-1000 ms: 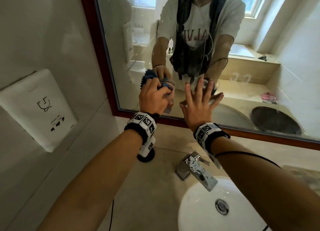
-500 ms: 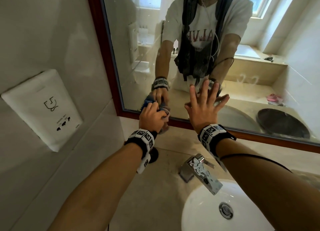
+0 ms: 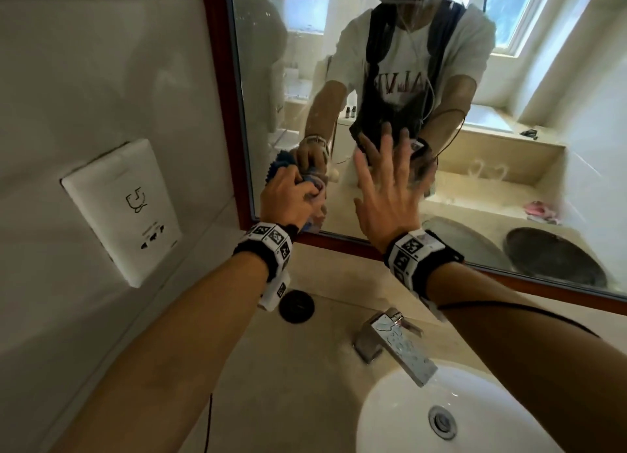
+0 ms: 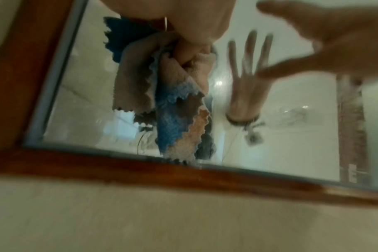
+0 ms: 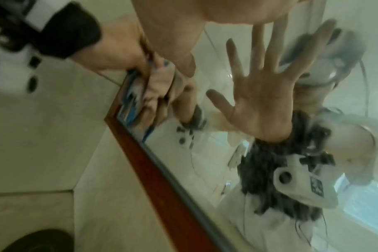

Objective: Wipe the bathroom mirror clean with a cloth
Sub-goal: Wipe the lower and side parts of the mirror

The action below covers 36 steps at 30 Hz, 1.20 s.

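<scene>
Now 1 cloth bunched in left hand grip, right hand flat w/ fingers spread on 1 mirror.

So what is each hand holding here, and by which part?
The left hand grips the cloth bunched at its upper part, the loose end hanging down against the mirror. The right hand holds nothing, its fingers spread.

Two hands, one cloth, one mirror, one faucet, one basin, one wall panel
</scene>
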Available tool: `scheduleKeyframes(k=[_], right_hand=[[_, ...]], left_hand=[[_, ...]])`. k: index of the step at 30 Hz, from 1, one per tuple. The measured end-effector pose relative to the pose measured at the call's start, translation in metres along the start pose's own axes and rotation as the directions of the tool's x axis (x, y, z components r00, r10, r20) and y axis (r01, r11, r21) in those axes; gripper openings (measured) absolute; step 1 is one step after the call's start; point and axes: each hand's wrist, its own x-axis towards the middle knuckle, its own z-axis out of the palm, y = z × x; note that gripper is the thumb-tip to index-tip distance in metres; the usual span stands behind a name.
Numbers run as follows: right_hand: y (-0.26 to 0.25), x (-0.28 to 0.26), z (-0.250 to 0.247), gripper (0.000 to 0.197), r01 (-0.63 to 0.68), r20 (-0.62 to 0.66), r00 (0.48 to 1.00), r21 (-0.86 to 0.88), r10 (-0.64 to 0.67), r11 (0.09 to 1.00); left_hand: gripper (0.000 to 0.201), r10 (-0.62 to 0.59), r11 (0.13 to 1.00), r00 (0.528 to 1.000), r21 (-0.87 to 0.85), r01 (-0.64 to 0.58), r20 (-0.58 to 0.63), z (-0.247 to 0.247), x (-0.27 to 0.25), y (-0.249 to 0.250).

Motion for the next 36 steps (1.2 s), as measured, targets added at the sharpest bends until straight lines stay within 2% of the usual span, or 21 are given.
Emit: scheduleKeyframes(k=[2, 4, 7, 10, 13, 15, 16, 18, 20, 22, 25, 27, 29, 31, 33, 34, 36], right_hand=[[-0.004, 0.018, -0.009, 0.096, 0.055, -0.032, 0.998, -0.011, -0.055, 0.998], [-0.01, 0.032, -0.014, 0.097, 0.096, -0.024, 0.995, -0.014, -0.096, 0.995], [-0.017, 0.038, -0.015, 0.099, 0.091, 0.028, 0.996, -0.024, -0.09, 0.996], [-0.017, 0.034, -0.005, 0.1, 0.088, 0.073, 0.994, -0.05, -0.084, 0.995], [-0.02, 0.031, 0.001, 0.102, 0.079, 0.062, 0.995, -0.051, -0.076, 0.996], [-0.024, 0.031, 0.003, 0.101, 0.064, 0.049, 0.997, -0.049, -0.062, 0.997], [-0.025, 0.031, 0.004, 0.1, 0.061, 0.041, 0.997, -0.046, -0.06, 0.997], [-0.027, 0.03, 0.006, 0.099, 0.062, 0.032, 0.998, -0.037, -0.061, 0.997], [-0.03, 0.028, 0.008, 0.097, 0.057, 0.034, 0.998, -0.029, -0.056, 0.998], [-0.033, 0.026, 0.01, 0.094, 0.044, 0.033, 0.999, -0.02, -0.043, 0.999], [-0.038, 0.025, 0.013, 0.091, 0.021, 0.022, 1.0, -0.002, -0.021, 1.0], [-0.04, 0.025, 0.016, 0.093, 0.026, 0.026, 0.999, -0.01, -0.026, 1.0], [-0.039, 0.023, 0.017, 0.096, 0.065, 0.05, 0.997, -0.041, -0.062, 0.997], [-0.038, 0.02, 0.017, 0.097, 0.112, 0.078, 0.991, -0.064, -0.107, 0.992], [-0.036, 0.018, 0.015, 0.098, 0.135, 0.085, 0.988, -0.073, -0.129, 0.988], [-0.035, 0.018, 0.012, 0.099, 0.14, 0.086, 0.987, -0.078, -0.133, 0.987], [-0.033, 0.018, 0.007, 0.101, 0.142, 0.105, 0.986, -0.094, -0.132, 0.985]], left_hand=[[0.035, -0.077, 0.997, 0.995, -0.013, 0.078, 0.059, 0.007, -0.017, -0.012], [0.02, -0.144, 0.99, 0.979, 0.03, 0.141, 0.147, 0.019, -0.041, -0.029], [0.03, -0.213, 0.976, 0.94, 0.09, 0.196, 0.265, 0.037, -0.07, -0.05], [0.03, -0.197, 0.98, 0.947, 0.08, 0.182, 0.254, 0.042, -0.071, -0.054], [0.028, -0.143, 0.988, 0.958, 0.086, 0.125, 0.249, 0.034, -0.066, -0.053], [0.026, -0.162, 0.986, 0.968, 0.074, 0.15, 0.193, 0.027, -0.056, -0.058], [0.025, -0.219, 0.976, 0.962, 0.049, 0.214, 0.161, 0.023, -0.048, -0.06], [0.028, -0.426, 0.902, 0.891, -0.002, 0.431, 0.156, 0.005, -0.022, -0.059], [0.032, -0.526, 0.838, 0.844, -0.109, 0.535, 0.103, -0.012, 0.006, -0.057], [0.034, -0.502, 0.841, 0.865, -0.223, 0.492, 0.013, -0.027, 0.031, -0.049], [0.038, -0.353, 0.928, 0.93, -0.161, 0.335, -0.103, -0.035, 0.043, -0.039], [0.035, -0.327, 0.941, 0.938, -0.127, 0.312, -0.118, -0.035, 0.038, -0.038], [0.028, -0.35, 0.935, 0.934, -0.079, 0.345, -0.068, -0.026, 0.027, -0.044], [0.024, -0.437, 0.897, 0.898, -0.051, 0.439, 0.041, -0.016, 0.01, -0.051], [0.022, -0.527, 0.843, 0.833, -0.025, 0.538, 0.168, -0.008, -0.005, -0.055], [0.021, -0.56, 0.821, 0.804, 0.007, 0.57, 0.201, -0.006, -0.008, -0.055], [0.027, -0.622, 0.777, 0.759, 0.04, 0.628, 0.192, -0.005, -0.007, -0.053]])
